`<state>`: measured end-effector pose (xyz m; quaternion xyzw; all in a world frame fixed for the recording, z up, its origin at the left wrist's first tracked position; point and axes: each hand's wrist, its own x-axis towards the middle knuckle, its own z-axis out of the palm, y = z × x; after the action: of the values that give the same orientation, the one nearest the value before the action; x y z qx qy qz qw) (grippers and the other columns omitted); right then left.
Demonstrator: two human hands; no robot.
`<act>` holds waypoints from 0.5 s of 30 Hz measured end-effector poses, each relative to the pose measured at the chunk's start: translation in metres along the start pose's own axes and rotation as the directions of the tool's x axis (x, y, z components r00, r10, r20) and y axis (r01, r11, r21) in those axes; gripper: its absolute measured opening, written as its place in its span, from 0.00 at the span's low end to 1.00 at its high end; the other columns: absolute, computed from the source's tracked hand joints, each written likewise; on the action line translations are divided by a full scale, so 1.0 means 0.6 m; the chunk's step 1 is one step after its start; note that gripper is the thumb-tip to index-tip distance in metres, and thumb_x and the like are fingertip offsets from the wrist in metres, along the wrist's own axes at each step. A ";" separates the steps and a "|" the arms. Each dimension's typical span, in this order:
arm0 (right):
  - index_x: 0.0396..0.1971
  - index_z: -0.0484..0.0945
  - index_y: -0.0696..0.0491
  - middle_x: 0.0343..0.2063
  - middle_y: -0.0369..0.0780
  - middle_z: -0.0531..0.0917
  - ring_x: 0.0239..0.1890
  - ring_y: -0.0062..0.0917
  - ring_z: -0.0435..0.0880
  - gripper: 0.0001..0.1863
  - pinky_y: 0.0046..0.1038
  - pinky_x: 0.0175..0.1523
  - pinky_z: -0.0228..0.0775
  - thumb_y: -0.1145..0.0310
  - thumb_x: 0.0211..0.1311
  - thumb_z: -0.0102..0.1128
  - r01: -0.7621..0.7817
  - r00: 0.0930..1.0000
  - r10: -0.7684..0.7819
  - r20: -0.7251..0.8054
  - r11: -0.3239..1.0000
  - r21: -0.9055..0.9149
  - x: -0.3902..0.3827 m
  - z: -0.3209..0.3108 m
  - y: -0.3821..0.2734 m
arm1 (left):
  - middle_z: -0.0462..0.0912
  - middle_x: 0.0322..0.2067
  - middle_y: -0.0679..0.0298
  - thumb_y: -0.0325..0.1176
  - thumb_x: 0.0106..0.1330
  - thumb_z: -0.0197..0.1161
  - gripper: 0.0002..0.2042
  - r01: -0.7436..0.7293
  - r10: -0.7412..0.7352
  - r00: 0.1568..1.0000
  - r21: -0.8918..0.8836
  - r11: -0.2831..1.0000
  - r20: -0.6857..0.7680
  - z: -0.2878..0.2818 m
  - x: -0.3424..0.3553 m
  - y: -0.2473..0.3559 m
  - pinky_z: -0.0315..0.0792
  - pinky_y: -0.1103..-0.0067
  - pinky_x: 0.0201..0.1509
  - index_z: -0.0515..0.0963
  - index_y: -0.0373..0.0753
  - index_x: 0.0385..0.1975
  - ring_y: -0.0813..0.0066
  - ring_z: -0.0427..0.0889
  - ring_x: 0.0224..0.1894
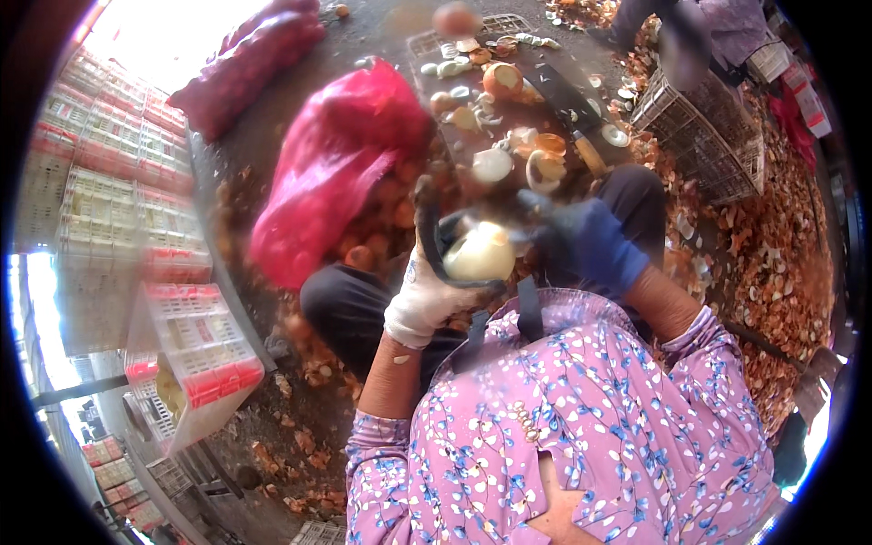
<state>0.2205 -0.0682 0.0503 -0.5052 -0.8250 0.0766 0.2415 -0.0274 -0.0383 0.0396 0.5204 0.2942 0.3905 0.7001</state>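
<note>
My left hand [443, 272], in a white glove with a dark palm, grips a pale peeled onion [481, 252], thumb and fingers curved around it. Just right of the onion my right hand [590, 241], in a blue glove, is curled and motion-blurred; what it holds, if anything, is hard to make out. Beyond them, a board [436, 113] bears onion trimmings and cut pieces, including a white round piece [490, 164]. A dark-bladed knife with a wooden handle [589, 154] lies on its right side. A red mesh sack [331, 154] lies left of the board, with onions spilling near it.
Stacked plastic crates [127, 218] line the left, another full sack [250, 64] lies at the back. A wire-sided crate [690, 145] stands at the right among heaps of onion skins [763, 300]. Another person's dark-clad legs [636, 27] show at the top right.
</note>
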 end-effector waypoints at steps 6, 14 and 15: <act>0.47 0.79 0.56 0.19 0.35 0.77 0.19 0.18 0.74 0.28 0.26 0.28 0.71 0.44 0.70 0.49 -0.140 0.954 0.288 -0.087 0.680 0.720 -0.018 0.094 0.006 | 0.64 0.63 0.53 0.29 0.39 0.83 0.68 -0.063 0.068 0.997 -0.124 0.990 0.042 0.009 0.008 0.022 0.71 0.67 0.61 0.32 0.55 0.74 0.63 0.68 0.63; 0.39 0.80 0.54 0.17 0.29 0.73 0.15 0.11 0.69 0.15 0.17 0.20 0.59 0.57 0.67 0.59 -0.479 0.780 0.442 0.443 -0.034 0.877 0.036 0.051 -0.046 | 0.63 0.64 0.45 0.38 0.41 0.78 0.62 -0.023 0.040 0.998 -0.349 0.937 0.042 0.002 0.003 0.012 0.70 0.61 0.62 0.37 0.52 0.74 0.53 0.71 0.61; 0.37 0.80 0.54 0.16 0.28 0.73 0.15 0.10 0.69 0.14 0.17 0.20 0.59 0.57 0.67 0.60 -0.470 0.787 0.425 0.446 -0.053 0.881 0.039 0.053 -0.047 | 0.64 0.63 0.44 0.41 0.41 0.76 0.61 0.003 0.009 1.000 -0.414 0.910 0.028 0.001 0.002 0.012 0.70 0.59 0.62 0.38 0.51 0.74 0.50 0.72 0.61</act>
<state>0.1739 -0.0574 0.0404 -0.4582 -0.3575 0.6751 0.4545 -0.0282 -0.0367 0.0464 0.3663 0.1937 0.4375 0.7981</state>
